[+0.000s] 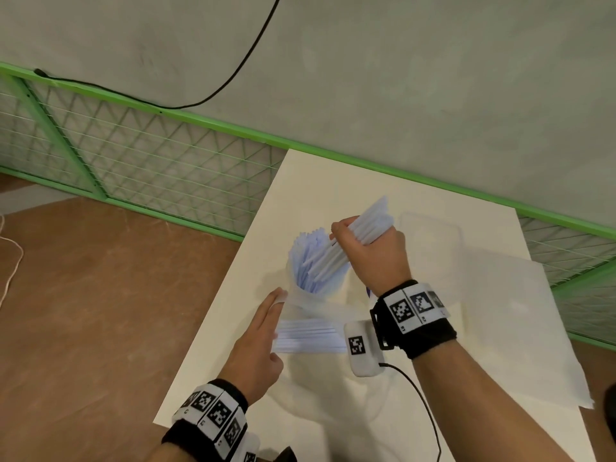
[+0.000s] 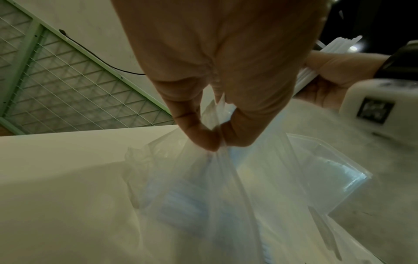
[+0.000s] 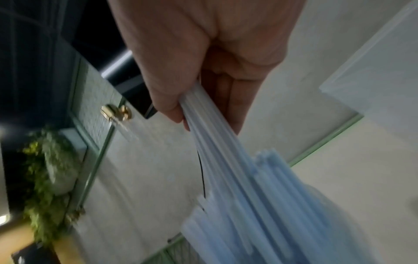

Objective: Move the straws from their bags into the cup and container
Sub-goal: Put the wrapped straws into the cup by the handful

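My right hand [image 1: 373, 251] grips a bundle of pale blue straws [image 1: 366, 225], tilted with its lower ends over the translucent cup [image 1: 321, 295]. Several straws [image 1: 305, 258] stand in that cup. In the right wrist view my right hand [image 3: 203, 121] has thumb and fingers curled round the bundle [image 3: 226, 160]. My left hand [image 1: 266, 325] holds the edge of a clear plastic bag [image 1: 320, 315] with more straws [image 1: 310, 338] lying flat inside. In the left wrist view thumb and finger pinch the bag [image 2: 217, 160] at its top. A clear container [image 1: 430, 235] sits behind the right hand.
The white table [image 1: 333, 181] ends close to my left hand, with brown floor beyond. A flat plastic bag [image 1: 506, 311] lies on the right of the table. A green mesh fence [image 1: 150, 155] and a grey wall stand behind. A black cable [image 1: 416, 398] trails from my right wrist.
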{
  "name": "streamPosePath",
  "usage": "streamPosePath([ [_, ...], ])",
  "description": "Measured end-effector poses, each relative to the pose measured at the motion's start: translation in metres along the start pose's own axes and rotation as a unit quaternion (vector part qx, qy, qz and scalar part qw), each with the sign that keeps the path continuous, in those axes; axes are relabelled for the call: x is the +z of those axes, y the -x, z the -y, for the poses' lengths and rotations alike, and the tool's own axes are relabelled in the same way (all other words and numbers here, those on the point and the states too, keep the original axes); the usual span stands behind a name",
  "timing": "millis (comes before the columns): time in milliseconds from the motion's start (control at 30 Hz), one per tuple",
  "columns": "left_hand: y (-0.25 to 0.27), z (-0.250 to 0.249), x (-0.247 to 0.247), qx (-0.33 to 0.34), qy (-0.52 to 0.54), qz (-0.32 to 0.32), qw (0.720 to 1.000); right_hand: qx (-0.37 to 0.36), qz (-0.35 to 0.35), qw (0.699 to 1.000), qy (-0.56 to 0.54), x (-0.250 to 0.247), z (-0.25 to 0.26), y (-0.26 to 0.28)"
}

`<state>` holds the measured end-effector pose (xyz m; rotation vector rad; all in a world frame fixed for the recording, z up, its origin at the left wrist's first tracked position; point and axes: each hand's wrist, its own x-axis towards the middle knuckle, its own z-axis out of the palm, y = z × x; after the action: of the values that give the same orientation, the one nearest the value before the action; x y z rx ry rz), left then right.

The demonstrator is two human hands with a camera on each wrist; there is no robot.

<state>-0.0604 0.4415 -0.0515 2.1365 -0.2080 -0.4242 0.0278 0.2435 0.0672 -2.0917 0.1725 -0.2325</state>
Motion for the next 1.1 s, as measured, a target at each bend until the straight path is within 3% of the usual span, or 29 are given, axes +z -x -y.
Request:
streamPosePath([
  [133,0.001,0.000,0.000,0.003,-0.002,-0.004,1.000,0.003,0.057,0.998,0.003,0.016,-0.019,0.002],
  [200,0.001,-0.001,0.000,0.006,-0.003,-0.006,1.000,-0.038,0.068,0.997,0.005,0.015,-0.024,0.003],
  [300,0.002,-0.001,0.000,0.010,-0.004,-0.008,1.000,-0.135,0.030,0.990,0.035,0.010,-0.030,0.005],
  [400,0.004,-0.001,-0.001,0.008,-0.002,-0.009,1.000,-0.188,-0.001,0.978,0.088,0.011,-0.036,0.021],
  [567,0.004,-0.002,0.000,0.000,0.003,-0.006,1.000,-0.220,0.111,0.933,0.263,0.036,-0.060,0.043],
  [633,0.004,-0.001,-0.001,-0.002,0.004,-0.005,1.000,-0.235,0.117,0.919,0.293,0.043,-0.065,0.045],
  [800,0.005,0.000,0.000,-0.006,-0.009,-0.001,1.000,-0.237,0.057,0.946,0.213,0.047,-0.056,0.037],
  [867,0.005,-0.001,0.000,-0.010,-0.013,0.001,1.000,-0.259,0.069,0.933,0.238,0.053,-0.050,0.033],
  [1000,0.006,-0.003,-0.001,-0.012,-0.015,0.000,1.000,-0.296,0.117,0.872,0.372,0.068,-0.054,0.027],
  [1100,0.006,-0.002,-0.002,-0.011,-0.019,-0.001,1.000,-0.309,0.096,0.879,0.349,0.064,-0.053,0.023],
])
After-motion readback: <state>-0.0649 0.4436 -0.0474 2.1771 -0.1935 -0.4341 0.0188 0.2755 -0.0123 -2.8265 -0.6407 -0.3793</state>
